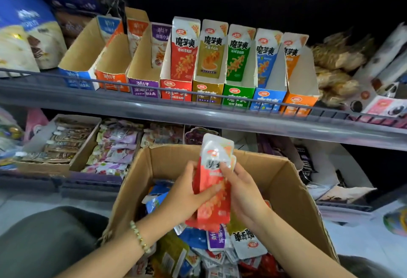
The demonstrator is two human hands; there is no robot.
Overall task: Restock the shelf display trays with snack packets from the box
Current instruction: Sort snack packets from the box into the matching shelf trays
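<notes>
So the red snack packets (215, 209) are a small bundle of thin foil sachets. I'd guess they're light, floppy and pretty slick against each other, so the stack probably wants to fan out or slide apart if you only pinch one corner. Best bet imo is squeezing the bundle across its middle from both long edges, which is roughly what's going on. The left grip (185, 196) has its fingers curled over the front of the stack, and the right grip (245, 198) is clamped on the right edge with the thumb up by the white header, so both are grasping the bundle. It's held in the air just above the open cardboard box (293, 185), over the jumble of loose packets (222, 241) inside. The long axis runs bottom to top in the view, with the white header end pointing up at the shelf, the printed face toward the camera and the top leaning a touch right. That matches how packets stand in the red display tray (176, 92) on the upper shelf (220, 117), so I reckon no flipping is needed, just lift and drop them in upright.
</notes>
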